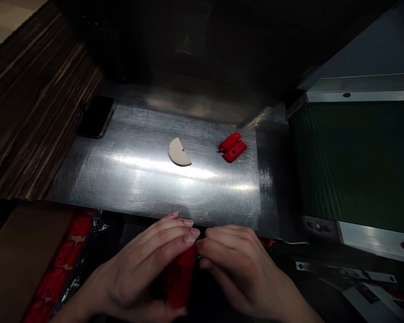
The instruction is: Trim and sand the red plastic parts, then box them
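My left hand [144,260] is closed around a red plastic piece [182,278] just in front of the metal table's near edge. The fingers hide much of its shape. My right hand [235,264] has its fingers curled together close against the piece's right side. A thin, shiny bit shows between its fingertips and the red piece, too small to name. On the metal table beyond lie two small red plastic parts [234,151], side by side, one with a dark tip. Left of them rests a pale half-round piece [178,152] with a small notch.
A dark phone [97,116] lies at the table's left, beside stacked cardboard [33,103]. Below left, a cardboard box [23,242] holds several red pieces [55,282]. To the right runs a green conveyor belt [357,161] with a metal frame. A dark panel [195,40] rises behind the metal table [134,134].
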The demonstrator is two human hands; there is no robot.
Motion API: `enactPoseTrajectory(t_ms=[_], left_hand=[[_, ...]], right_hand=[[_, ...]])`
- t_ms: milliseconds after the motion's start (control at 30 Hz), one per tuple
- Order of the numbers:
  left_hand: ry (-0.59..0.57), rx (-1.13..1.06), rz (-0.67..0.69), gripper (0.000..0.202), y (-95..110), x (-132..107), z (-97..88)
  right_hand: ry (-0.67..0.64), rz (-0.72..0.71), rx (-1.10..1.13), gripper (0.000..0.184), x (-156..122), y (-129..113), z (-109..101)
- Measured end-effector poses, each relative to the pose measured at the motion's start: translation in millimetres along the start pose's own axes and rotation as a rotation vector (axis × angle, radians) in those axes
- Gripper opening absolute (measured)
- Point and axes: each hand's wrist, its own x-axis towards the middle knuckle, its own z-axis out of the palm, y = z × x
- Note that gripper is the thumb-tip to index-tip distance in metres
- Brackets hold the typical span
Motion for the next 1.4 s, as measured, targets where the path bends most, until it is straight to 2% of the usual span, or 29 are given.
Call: enactPoseTrajectory(t_ms=[200, 400, 533, 667, 767, 867, 967, 1100, 1200, 1400], left_hand=[[-0.002, -0.013, -0.006, 0.081, -1.6, -0.2, 0.7], [-0.054, -0.007, -0.016, 0.086, -2.3, -1.4, 1.4], [-0.057, -0.017, -0.017, 0.080, -1.3, -0.9, 1.5], [-0.071, -0.051, -0.005, 0.078, -2.0, -0.2, 2.3], [-0.080, -0.042, -0.003, 0.079, -3.4, 1.4, 1.6], [-0.076, -0.026, -0.014, 0.076, -3.7, 3.3, -0.2], [-0.069, -0.012, -0.030, 0.075, -2.6, 4.0, -1.8], [-0.073, 0.009, -0.049, 0.075, -1.7, 2.7, -1.7], [-0.061, 0.035, -0.059, 0.079, -2.4, 2.8, 0.4], [-0.040, 0.086, -0.085, 0.080, -3.8, 7.3, 5.2]], right_hand=[[-0.037, 0.019, 0.027, 0.018, 0.0, 1.1, -1.9], [-0.159, 0.105, 0.081, 0.015, 2.5, 0.1, -9.1], [-0.239, 0.135, 0.122, 0.014, 4.0, 1.6, -13.7], [-0.274, 0.124, 0.210, 0.015, 6.9, 7.1, -16.2], [-0.284, 0.062, 0.336, 0.022, 9.8, 13.9, -15.7], [-0.221, 0.015, 0.414, 0.026, 10.6, 20.8, -14.8], [-0.133, 0.068, 0.432, 0.029, 8.5, 24.6, -14.6], [-0.003, 0.122, 0.440, 0.017, 4.5, 23.2, -9.6], [0.104, 0.118, 0.434, 0.009, 2.8, 19.8, 1.7], [0.324, 0.073, 0.395, 0.010, 2.1, 14.2, 28.9]])
